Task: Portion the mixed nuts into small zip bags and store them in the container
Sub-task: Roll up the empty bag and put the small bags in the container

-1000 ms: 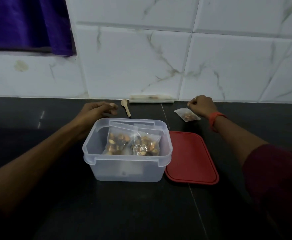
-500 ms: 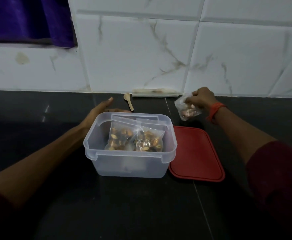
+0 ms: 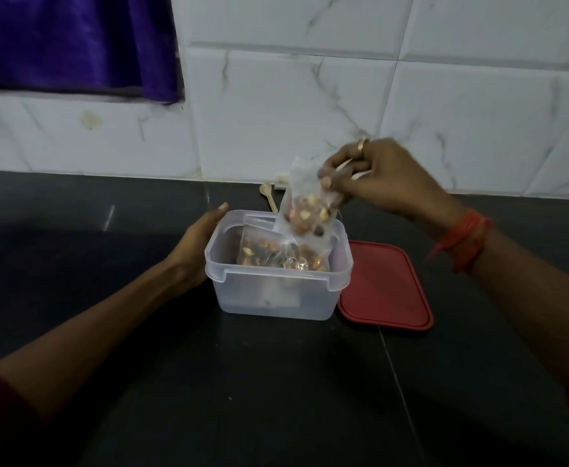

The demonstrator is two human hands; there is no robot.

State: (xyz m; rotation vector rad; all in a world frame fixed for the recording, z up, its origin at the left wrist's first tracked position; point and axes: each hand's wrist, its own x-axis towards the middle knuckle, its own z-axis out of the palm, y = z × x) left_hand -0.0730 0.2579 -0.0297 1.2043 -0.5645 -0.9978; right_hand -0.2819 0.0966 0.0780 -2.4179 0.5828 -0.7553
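Since the bag (image 3: 305, 210) lay flat on the counter (image 3: 242, 382) a second ago and was only being gathered up half a second ago, the change is a lift and carry. It now hangs upright over the back right corner of the container (image 3: 276, 278). Nuts sit in its lower half. Its bottom edge is at about rim level, and I cannot tell if it has crossed the rim. The right hand (image 3: 377, 173) pinches its top edge, fingertips closed on the plastic. The hand is blurred, so it is likely moving.

The stored bags (image 3: 266, 251) lie inside the container, leaning toward the front. The left hand (image 3: 197, 244) presses against the container's left wall with straight fingers. It came there from a loose fist near the spoon (image 3: 267, 195), so it looks like bracing.

Judgement: this is the drop-in step for what looks like the last portion, as no other loose bag shows. Next comes lowering and release, then the lid (image 3: 384, 288), which lies flat just right of the container, touching or nearly so. One risk is the bag snagging on the rim.
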